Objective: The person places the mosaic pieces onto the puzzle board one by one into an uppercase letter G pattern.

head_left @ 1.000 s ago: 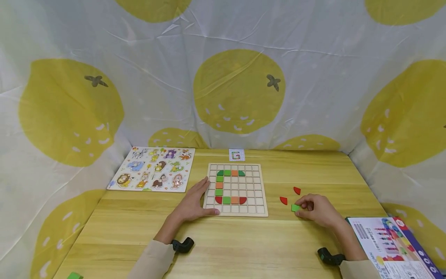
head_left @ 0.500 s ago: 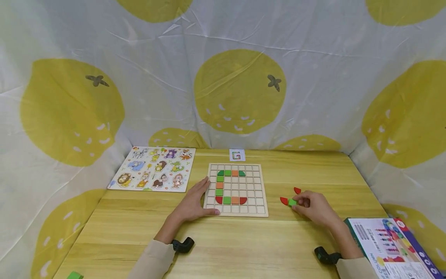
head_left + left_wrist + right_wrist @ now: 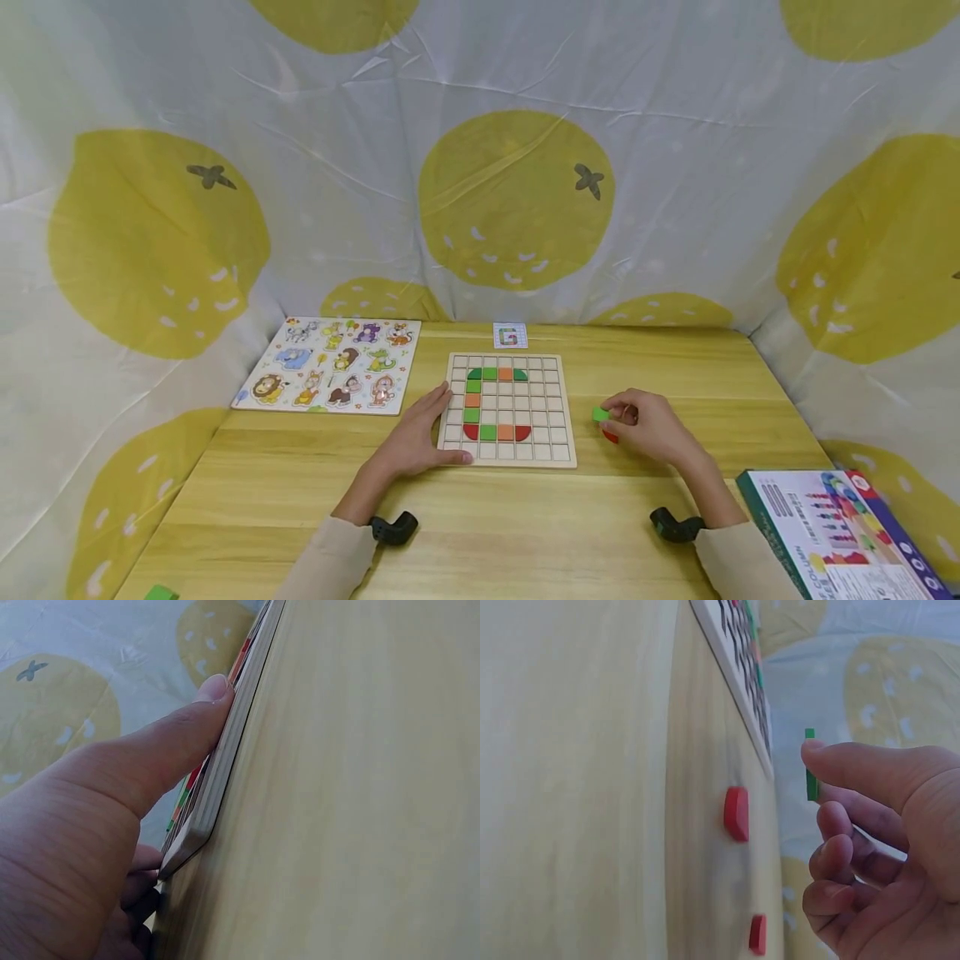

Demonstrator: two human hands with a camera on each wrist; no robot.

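Note:
My left hand [image 3: 411,440] spans the near left corner of the wooden grid board [image 3: 568,433]. Its thumb [image 3: 180,735] lies straight on the near edge, and the other fingers lie along the left side. Green, orange and red tiles form a C shape in the board's cells. To the right of the board, my right hand [image 3: 651,427] pinches a green square tile [image 3: 811,776] between thumb and fingers, held above the table. Below it on the table lie two red quarter-round tiles, one [image 3: 736,814] nearer the board and another [image 3: 758,934]; the hand hides the second in the head view.
A small pattern card [image 3: 510,336] with a G shape lies behind the board. An animal puzzle board [image 3: 330,367] sits at the back left, and a printed box [image 3: 847,533] at the right. Another green block [image 3: 161,592] is at the front left. Lemon-print cloth [image 3: 675,208] surrounds the table.
My right hand has lifted the green square tile from the table and carried it left and away from me, over the red tiles. My left hand has stayed at the board's corner.

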